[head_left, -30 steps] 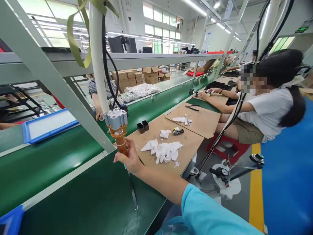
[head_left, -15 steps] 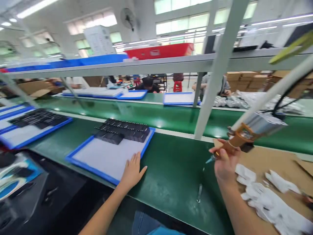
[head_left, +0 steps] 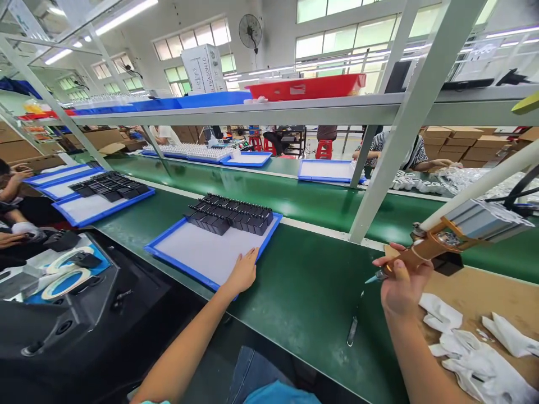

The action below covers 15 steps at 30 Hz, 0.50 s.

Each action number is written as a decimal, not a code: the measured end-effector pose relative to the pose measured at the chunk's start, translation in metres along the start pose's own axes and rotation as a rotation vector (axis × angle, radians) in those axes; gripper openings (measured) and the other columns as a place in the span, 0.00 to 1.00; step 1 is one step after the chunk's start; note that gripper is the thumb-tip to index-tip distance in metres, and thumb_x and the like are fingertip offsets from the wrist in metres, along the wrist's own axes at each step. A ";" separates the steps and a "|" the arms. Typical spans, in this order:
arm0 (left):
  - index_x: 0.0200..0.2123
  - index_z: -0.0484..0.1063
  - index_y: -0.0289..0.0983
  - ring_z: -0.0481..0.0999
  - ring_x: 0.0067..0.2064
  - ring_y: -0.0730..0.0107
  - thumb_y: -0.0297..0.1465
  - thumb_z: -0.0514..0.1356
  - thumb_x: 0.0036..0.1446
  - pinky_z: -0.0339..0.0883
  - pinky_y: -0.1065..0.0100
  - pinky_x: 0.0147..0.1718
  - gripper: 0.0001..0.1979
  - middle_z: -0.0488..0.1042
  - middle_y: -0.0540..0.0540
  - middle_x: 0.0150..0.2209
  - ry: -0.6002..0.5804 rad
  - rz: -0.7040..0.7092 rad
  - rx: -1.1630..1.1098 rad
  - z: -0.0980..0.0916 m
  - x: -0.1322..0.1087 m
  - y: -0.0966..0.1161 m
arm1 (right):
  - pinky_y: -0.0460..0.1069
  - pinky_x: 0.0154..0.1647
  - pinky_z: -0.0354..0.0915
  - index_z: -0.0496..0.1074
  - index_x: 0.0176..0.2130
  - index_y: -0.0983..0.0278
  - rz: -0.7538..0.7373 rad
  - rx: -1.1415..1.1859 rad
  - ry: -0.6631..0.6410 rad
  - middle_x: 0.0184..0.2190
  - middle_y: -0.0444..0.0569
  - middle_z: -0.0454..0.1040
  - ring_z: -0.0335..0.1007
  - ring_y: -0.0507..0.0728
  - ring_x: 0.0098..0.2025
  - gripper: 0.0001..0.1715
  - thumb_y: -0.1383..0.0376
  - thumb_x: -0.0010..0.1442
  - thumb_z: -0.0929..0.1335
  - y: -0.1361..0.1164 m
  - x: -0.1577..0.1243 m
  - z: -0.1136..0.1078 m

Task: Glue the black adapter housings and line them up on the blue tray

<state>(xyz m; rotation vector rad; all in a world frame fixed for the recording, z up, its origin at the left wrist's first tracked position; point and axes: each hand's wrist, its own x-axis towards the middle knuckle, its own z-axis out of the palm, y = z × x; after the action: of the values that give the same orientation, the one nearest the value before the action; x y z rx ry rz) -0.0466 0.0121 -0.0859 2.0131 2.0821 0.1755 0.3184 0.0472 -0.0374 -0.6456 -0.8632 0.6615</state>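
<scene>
My left hand (head_left: 244,273) lies across the right rim of a blue-edged tray (head_left: 166,252), fingers stretched out and pointing away from me. Rows of small black blocks (head_left: 229,213) stand at the tray's far side; its near part shows a bare white surface. My right hand (head_left: 404,286) is wrapped round the orange-brown body of a glue dispenser (head_left: 415,259), whose pale blue tip points down to the left. Behind its grip shows a black block-like part (head_left: 448,264); I cannot tell whether it belongs to the dispenser. A thin metal tool (head_left: 352,331) lies on the green bench below the tip.
More blue-edged trays (head_left: 76,216) stand to the left, one with black blocks. White gloves (head_left: 480,359) lie on cardboard at right. A slanted white post (head_left: 379,185) rises ahead. Tape rolls (head_left: 67,283) sit on a black machine at left. Other people work beyond and at far left.
The view has turned left, shifting everything rightward in the picture. My left hand's fingers have drawn closer together at the tray's rim. My right hand keeps its grip on the glue dispenser.
</scene>
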 end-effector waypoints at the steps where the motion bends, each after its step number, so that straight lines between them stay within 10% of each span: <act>1: 0.68 0.48 0.29 0.51 0.71 0.58 0.20 0.44 0.61 0.46 0.48 0.67 0.32 0.53 0.34 0.69 0.007 -0.003 0.001 0.000 0.007 0.001 | 0.51 0.28 0.67 0.61 0.45 0.55 -0.001 0.005 0.001 0.41 0.41 0.76 0.72 0.51 0.22 0.24 0.61 0.50 0.72 0.000 0.000 0.000; 15: 0.68 0.52 0.34 0.57 0.68 0.58 0.20 0.48 0.56 0.53 0.53 0.64 0.35 0.60 0.37 0.67 0.077 -0.013 0.018 -0.023 0.097 -0.018 | 0.50 0.32 0.66 0.60 0.47 0.54 -0.030 -0.065 -0.033 0.43 0.41 0.73 0.73 0.49 0.25 0.21 0.61 0.55 0.70 0.001 -0.001 -0.005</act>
<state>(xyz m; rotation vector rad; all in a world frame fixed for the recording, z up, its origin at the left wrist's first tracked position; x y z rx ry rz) -0.0722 0.1097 -0.0771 2.0332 2.1499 0.2359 0.3216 0.0464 -0.0408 -0.6807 -0.9266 0.6202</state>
